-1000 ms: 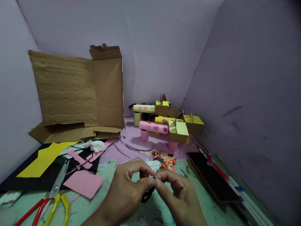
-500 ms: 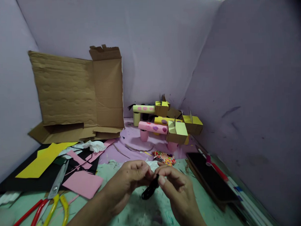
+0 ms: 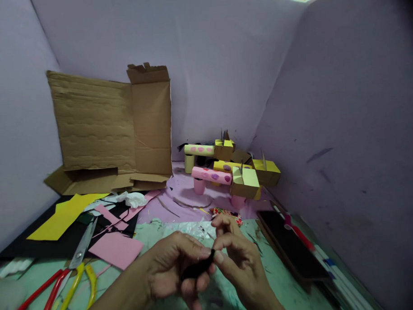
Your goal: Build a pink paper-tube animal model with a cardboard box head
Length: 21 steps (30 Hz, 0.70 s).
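Observation:
A small bundle of black thread (image 3: 197, 269) lies across the fingers of my left hand (image 3: 178, 264), whose thumb presses on it from above. At the bundle's upper right end, the thumb and index finger of my right hand (image 3: 239, 262) pinch the tip. Both hands meet above the green work surface (image 3: 157, 306). Behind them are figures made of paper rolls and small boxes, among them a pink roll (image 3: 210, 175) with purple and red spots and a light-yellow roll (image 3: 199, 150) with pink spots.
Scissors (image 3: 79, 255) with red and yellow handles, pink paper (image 3: 116, 249) and yellow paper (image 3: 64, 216) lie at the left. An opened cardboard box (image 3: 97, 127) stands behind. A dark flat tray-like object (image 3: 293, 247) and markers (image 3: 304, 238) lie at the right.
The black bundle has swung from hanging below my fingers to lying across my left hand's fingers. My right hand's other fingers have lifted away slightly. The view has shifted a little.

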Available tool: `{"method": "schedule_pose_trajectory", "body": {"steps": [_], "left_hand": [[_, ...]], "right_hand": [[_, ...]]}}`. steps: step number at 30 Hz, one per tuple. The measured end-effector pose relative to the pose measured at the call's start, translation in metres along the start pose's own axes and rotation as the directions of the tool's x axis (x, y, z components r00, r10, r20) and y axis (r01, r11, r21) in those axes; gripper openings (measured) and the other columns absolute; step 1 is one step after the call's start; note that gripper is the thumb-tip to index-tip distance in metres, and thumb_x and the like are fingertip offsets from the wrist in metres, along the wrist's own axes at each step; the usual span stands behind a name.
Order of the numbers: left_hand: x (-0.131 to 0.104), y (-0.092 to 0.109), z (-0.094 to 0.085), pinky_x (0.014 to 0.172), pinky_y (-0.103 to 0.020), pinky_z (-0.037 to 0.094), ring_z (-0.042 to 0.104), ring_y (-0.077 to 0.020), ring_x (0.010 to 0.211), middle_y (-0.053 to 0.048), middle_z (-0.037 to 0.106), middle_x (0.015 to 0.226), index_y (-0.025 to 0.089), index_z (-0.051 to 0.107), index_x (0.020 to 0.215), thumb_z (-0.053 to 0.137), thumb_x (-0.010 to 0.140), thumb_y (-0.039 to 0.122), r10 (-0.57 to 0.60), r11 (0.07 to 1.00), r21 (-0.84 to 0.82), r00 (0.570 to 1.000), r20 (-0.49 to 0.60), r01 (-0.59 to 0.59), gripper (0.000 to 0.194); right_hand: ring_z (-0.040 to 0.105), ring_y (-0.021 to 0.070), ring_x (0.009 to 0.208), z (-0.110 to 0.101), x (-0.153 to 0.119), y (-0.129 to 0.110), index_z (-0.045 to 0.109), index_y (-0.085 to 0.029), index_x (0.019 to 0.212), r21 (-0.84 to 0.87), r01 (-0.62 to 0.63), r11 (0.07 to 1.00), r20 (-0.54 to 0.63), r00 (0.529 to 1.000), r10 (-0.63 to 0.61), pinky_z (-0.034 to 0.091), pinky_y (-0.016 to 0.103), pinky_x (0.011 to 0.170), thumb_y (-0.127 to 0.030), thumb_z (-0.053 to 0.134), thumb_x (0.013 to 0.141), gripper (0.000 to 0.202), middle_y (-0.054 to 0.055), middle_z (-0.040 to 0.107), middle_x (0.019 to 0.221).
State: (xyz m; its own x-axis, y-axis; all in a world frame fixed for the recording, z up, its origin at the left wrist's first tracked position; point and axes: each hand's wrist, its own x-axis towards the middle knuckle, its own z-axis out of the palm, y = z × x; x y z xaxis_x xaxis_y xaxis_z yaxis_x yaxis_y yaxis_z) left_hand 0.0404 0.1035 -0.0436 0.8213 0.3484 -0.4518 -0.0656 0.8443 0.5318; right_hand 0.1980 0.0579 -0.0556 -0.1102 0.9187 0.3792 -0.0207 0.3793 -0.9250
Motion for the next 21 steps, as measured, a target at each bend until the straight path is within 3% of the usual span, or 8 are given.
{"method": "schedule_pose_trajectory", "body": {"steps": [4, 7, 14, 18, 21], "left_hand": [[0.001, -0.001, -0.006, 0.037, -0.027, 0.052, 0.042, -0.0070, 0.025, -0.005, 0.059, 0.042, 0.004, 0.068, 0.068, 0.055, 0.072, 0.025, -0.008, 1.000, -0.001, 0.988, 0.155, 0.009, 0.025], [-0.002, 0.000, -0.004, 0.036, -0.020, 0.050, 0.029, -0.0011, 0.021, 0.000, 0.057, 0.040, 0.005, 0.069, 0.069, 0.060, 0.072, 0.020, 0.028, 0.999, 0.032, 0.983, 0.183, -0.035, 0.018], [-0.004, 0.003, 0.008, 0.029, -0.018, 0.044, 0.030, -0.0024, 0.018, 0.000, 0.052, 0.030, 0.009, 0.064, 0.050, 0.067, 0.050, 0.016, 0.101, 0.992, 0.081, 0.993, -0.068, -0.095, 0.008], [-0.006, 0.005, 0.017, 0.033, -0.018, 0.042, 0.026, -0.0011, 0.019, 0.003, 0.045, 0.027, 0.011, 0.060, 0.047, 0.062, 0.049, 0.012, 0.208, 0.978, 0.041, 0.962, -0.180, -0.204, 0.003], [-0.007, 0.006, 0.022, 0.036, -0.018, 0.039, 0.025, -0.0006, 0.021, 0.004, 0.044, 0.028, 0.012, 0.058, 0.046, 0.062, 0.050, 0.016, 0.300, 0.954, 0.074, 0.917, -0.264, -0.290, 0.007]], "right_hand": [[0.042, 0.0165, 0.087, 0.000, 0.001, -0.003, 0.061, -0.025, 0.069, 0.055, 0.002, 0.999, 0.032, 0.999, -0.004, 0.035, 0.029, 0.080, -0.037, 0.060, 0.081, 0.017, 0.000, 0.044, 0.094], [0.042, 0.0173, 0.091, -0.001, 0.001, -0.003, 0.063, -0.027, 0.072, 0.048, 0.032, 0.998, 0.043, 0.999, -0.034, 0.034, 0.030, 0.082, -0.036, 0.061, 0.080, 0.013, 0.001, 0.044, 0.098], [0.047, 0.0175, 0.090, -0.005, 0.001, 0.002, 0.068, -0.028, 0.079, -0.103, 0.126, 0.987, 0.036, 0.992, -0.123, 0.036, 0.032, 0.080, -0.025, 0.063, 0.080, 0.006, 0.001, 0.045, 0.092], [0.047, 0.0154, 0.075, -0.003, 0.004, -0.001, 0.070, -0.028, 0.082, -0.200, 0.184, 0.962, -0.042, 0.980, -0.196, 0.039, 0.030, 0.068, -0.017, 0.063, 0.078, 0.013, 0.000, 0.045, 0.077], [0.048, 0.0157, 0.072, -0.002, 0.007, -0.007, 0.070, -0.025, 0.082, -0.259, 0.134, 0.957, -0.101, 0.981, -0.164, 0.040, 0.029, 0.064, -0.016, 0.061, 0.078, 0.013, 0.000, 0.047, 0.073]]}}
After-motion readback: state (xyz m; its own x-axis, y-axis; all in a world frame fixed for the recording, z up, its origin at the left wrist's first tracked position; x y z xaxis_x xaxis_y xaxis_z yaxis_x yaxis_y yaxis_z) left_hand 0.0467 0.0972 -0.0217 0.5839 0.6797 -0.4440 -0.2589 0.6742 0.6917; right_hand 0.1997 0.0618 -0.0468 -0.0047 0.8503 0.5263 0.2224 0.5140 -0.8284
